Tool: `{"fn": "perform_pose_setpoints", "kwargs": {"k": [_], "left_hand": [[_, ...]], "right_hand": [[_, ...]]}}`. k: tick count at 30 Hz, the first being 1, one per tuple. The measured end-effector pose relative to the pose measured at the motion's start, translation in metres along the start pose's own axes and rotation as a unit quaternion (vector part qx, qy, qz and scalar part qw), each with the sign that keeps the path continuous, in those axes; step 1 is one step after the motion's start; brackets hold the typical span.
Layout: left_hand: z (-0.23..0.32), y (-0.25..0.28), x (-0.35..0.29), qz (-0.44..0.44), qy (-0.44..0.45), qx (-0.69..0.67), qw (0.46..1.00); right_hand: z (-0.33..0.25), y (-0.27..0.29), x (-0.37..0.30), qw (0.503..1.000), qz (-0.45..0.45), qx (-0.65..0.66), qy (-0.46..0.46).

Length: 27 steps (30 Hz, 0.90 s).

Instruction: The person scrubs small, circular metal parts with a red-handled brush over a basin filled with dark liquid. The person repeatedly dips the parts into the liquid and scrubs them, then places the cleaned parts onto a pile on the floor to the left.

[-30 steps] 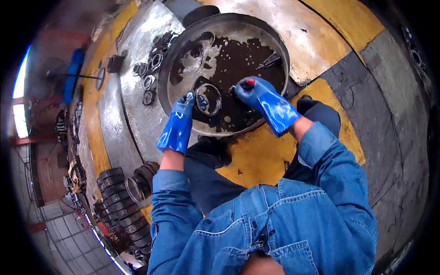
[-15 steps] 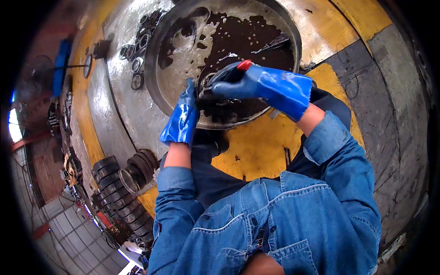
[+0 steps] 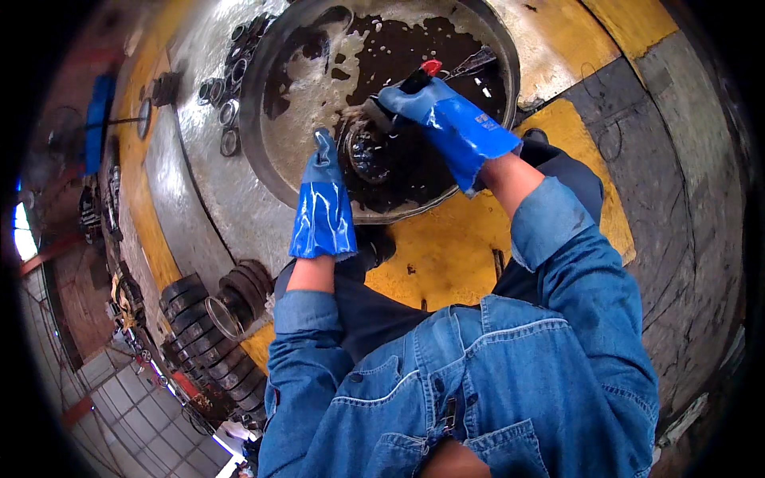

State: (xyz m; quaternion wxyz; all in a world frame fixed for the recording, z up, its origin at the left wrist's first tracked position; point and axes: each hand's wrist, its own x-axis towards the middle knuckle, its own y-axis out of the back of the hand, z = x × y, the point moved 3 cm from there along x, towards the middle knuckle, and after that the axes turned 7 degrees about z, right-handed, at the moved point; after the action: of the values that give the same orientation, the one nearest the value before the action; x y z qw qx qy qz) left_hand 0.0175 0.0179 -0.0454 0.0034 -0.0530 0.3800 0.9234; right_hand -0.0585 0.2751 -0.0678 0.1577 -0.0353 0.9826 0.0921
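Observation:
Both of my hands wear blue rubber gloves and work over a wide round metal pan (image 3: 256, 127) of dark, foamy liquid. My right hand (image 3: 426, 103) is closed around a brush (image 3: 431, 68) with a red-ended dark handle; its bristles point down and left, over a round metal ring (image 3: 347, 151). The ring is wet and dark, tilted in the near part of the pan. At its left edge my left hand (image 3: 322, 163) grips it, thumb uppermost; the other fingers are mostly hidden. Liquid glints inside the ring.
Several metal rings (image 3: 229, 111) lie on the grey metal floor left of the pan. Dark ribbed round parts (image 3: 249, 287) stand at the lower left, by a stacked black cylinder (image 3: 203, 327). A clear plastic-like strip (image 3: 478, 60) lies in the liquid's far right.
My right hand has moved up and right with the brush, uncovering the ring's inside. My left hand has shifted slightly left, and its glove now stands more upright.

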Motion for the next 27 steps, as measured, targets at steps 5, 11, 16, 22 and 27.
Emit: {"fn": "perform_pose_setpoints", "kwargs": {"k": [5, 11, 16, 22, 27], "left_hand": [[0.002, 0.008, -0.007, 0.022, -0.012, 0.021, 0.999], [-0.003, 0.016, -0.013, 0.045, -0.069, 0.077, 0.994], [0.0, 0.015, -0.011, 0.042, -0.113, 0.13, 0.984], [-0.033, 0.013, -0.001, 0.015, -0.14, 0.138, 0.98], [0.019, -0.004, 0.001, 0.055, 0.05, -0.07, 0.995]], "right_hand": [[-0.014, 0.006, -0.022, 0.992, 0.042, -0.066, -0.097], [-0.042, -0.047, -0.051, 0.97, -0.15, 0.051, 0.183], [-0.024, -0.049, -0.084, 0.864, -0.151, -0.039, 0.479], [-0.001, -0.011, -0.1, 0.906, -0.168, -0.17, 0.348], [0.037, 0.011, -0.053, 0.993, -0.031, -0.053, 0.104]]}}
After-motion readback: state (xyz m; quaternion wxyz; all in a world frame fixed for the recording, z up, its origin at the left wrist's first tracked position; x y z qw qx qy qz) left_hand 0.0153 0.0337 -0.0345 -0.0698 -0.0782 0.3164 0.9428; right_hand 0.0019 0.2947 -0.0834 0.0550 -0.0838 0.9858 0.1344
